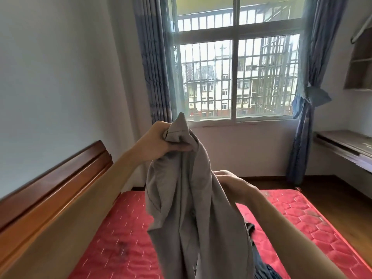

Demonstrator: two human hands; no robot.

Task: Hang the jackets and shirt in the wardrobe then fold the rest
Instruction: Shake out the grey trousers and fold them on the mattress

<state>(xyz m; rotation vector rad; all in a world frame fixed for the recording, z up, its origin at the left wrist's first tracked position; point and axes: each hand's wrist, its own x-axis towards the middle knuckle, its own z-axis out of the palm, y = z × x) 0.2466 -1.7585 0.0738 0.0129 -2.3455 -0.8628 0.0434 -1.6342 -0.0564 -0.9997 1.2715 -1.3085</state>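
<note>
A grey-beige garment (187,208) with a pointed collar hangs in front of me over the bed. My left hand (159,141) grips its collar at the top, raised near the window sill. My right hand (231,184) is lower, on the right side of the cloth; its fingers go behind a fold, so the grip is partly hidden. A dark garment (259,262) lies on the mattress behind the hanging cloth, mostly covered by it.
A red quilted mattress (112,248) fills the lower view, with a wooden headboard (50,188) on the left. Ahead is a barred window (237,77) with blue curtains (308,109). A wooden desk (346,146) and shelves (360,63) stand on the right.
</note>
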